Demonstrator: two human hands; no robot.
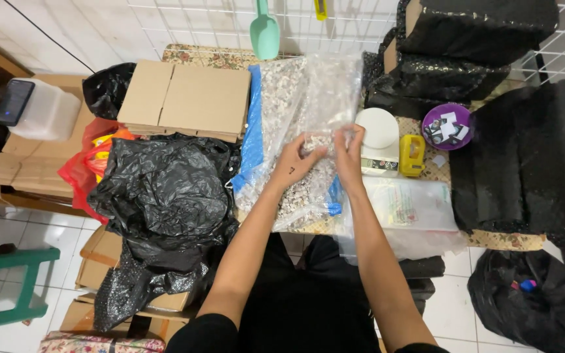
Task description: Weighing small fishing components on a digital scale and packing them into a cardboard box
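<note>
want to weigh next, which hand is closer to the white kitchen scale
Right. The right hand grips the small clear bag just beside the white scale; the left hand holds the bag's other side, farther away.

Small clear plastic bag [322, 140], apparently with pale granules, upright over the larger granule-filled bag [289, 111].

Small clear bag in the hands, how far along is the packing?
Done: the small clear bag already holds some of the speckled bits. In hand: left hand and right hand pinch its top together above the big clear sack. Left: it is not yet on the white scale, and the flat cardboard boxes are unfolded.
</note>
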